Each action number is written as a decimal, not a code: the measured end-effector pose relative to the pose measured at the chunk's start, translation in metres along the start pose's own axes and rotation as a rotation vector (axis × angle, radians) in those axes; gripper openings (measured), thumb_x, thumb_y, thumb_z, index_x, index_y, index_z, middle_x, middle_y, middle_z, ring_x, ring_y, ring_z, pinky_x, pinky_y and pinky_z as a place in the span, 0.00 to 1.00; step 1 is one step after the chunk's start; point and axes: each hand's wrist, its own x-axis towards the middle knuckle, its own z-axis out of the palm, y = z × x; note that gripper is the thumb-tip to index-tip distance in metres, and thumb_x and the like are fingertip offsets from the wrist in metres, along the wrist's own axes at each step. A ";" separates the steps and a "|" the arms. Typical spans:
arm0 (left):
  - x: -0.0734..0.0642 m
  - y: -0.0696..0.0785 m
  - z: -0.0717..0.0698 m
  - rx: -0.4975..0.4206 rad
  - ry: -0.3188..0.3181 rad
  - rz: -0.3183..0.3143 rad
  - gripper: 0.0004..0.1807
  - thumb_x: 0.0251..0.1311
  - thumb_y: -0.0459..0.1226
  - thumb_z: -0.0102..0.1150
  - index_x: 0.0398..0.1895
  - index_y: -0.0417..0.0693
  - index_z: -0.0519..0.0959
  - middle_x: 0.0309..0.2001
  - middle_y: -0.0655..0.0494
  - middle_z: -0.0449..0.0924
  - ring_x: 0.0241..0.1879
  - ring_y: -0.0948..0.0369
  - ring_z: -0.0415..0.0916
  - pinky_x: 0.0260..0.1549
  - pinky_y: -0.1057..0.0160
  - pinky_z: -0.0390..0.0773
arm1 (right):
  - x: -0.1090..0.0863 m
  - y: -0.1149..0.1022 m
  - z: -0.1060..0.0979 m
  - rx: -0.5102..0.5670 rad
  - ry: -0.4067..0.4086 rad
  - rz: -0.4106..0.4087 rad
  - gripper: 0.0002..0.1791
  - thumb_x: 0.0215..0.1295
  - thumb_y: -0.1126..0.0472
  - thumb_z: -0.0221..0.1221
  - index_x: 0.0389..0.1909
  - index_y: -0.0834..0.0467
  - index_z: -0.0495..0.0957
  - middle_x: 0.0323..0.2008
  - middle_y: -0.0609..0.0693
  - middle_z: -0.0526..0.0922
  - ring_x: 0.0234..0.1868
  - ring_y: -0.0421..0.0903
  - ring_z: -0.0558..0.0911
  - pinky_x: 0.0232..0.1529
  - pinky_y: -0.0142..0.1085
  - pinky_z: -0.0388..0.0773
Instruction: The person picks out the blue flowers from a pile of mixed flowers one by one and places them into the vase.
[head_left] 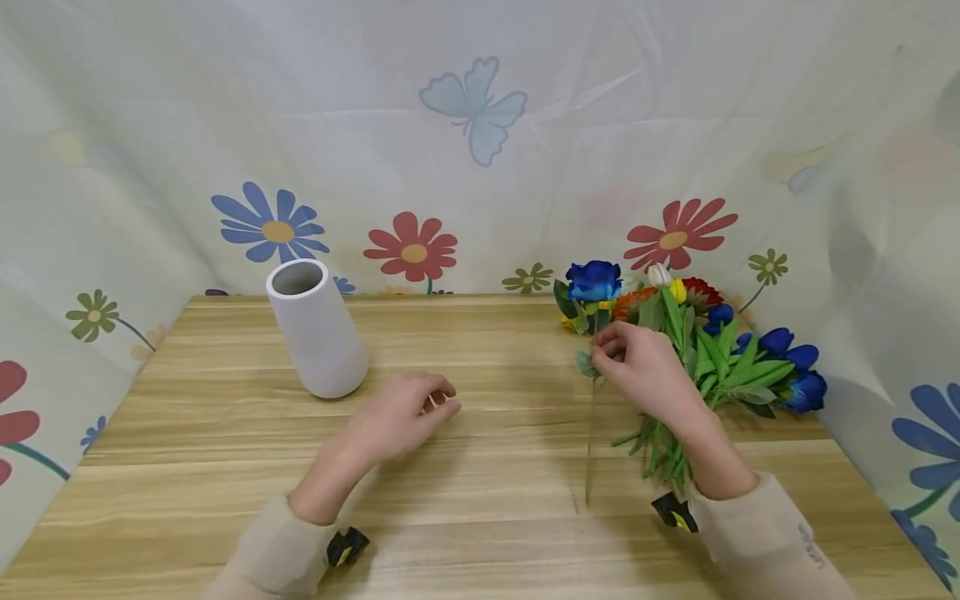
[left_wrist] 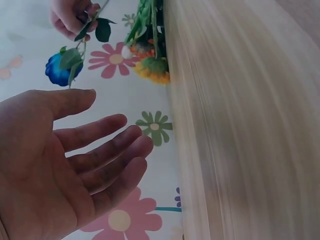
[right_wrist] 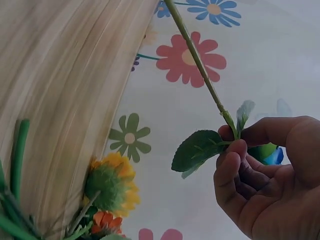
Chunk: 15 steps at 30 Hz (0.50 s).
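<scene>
In the head view, a blue rose (head_left: 594,281) stands upright, its stem pinched by my right hand (head_left: 647,367) between thumb and fingertips, just by the leaves. The right wrist view shows that pinch on the green stem (right_wrist: 204,70), with a dark leaf (right_wrist: 199,150) hanging beside the fingers. My left hand (head_left: 401,412) hovers above the table with relaxed fingers and holds nothing. Its bare palm (left_wrist: 45,180) faces the camera in the left wrist view. A white vase (head_left: 321,337) stands upright behind and left of the left hand, apart from it.
Behind and beside the right hand lies a pile of artificial flowers with green stems (head_left: 660,450), blue blooms (head_left: 802,358) and a yellow flower (right_wrist: 112,182). The wooden table (head_left: 480,533) meets a flower-printed curtain (head_left: 337,125) at its back edge.
</scene>
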 end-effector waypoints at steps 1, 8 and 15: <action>0.001 0.002 0.000 -0.006 -0.004 0.002 0.09 0.71 0.41 0.63 0.44 0.45 0.85 0.34 0.61 0.81 0.36 0.63 0.78 0.38 0.61 0.79 | 0.000 -0.001 0.001 0.004 -0.003 -0.003 0.10 0.72 0.64 0.58 0.45 0.67 0.82 0.33 0.53 0.86 0.31 0.46 0.83 0.31 0.41 0.78; 0.004 0.013 0.005 -0.049 -0.020 0.020 0.09 0.72 0.41 0.62 0.44 0.45 0.85 0.34 0.62 0.81 0.35 0.64 0.77 0.38 0.61 0.79 | 0.002 -0.008 0.011 0.050 -0.009 -0.024 0.08 0.73 0.64 0.59 0.44 0.64 0.83 0.34 0.52 0.87 0.32 0.45 0.84 0.31 0.41 0.78; 0.009 0.020 0.008 -0.078 -0.036 0.037 0.09 0.72 0.42 0.61 0.45 0.46 0.85 0.34 0.63 0.81 0.35 0.65 0.77 0.38 0.62 0.79 | 0.002 -0.020 0.021 0.081 -0.012 -0.037 0.08 0.73 0.63 0.60 0.44 0.63 0.83 0.34 0.50 0.87 0.34 0.45 0.84 0.33 0.41 0.80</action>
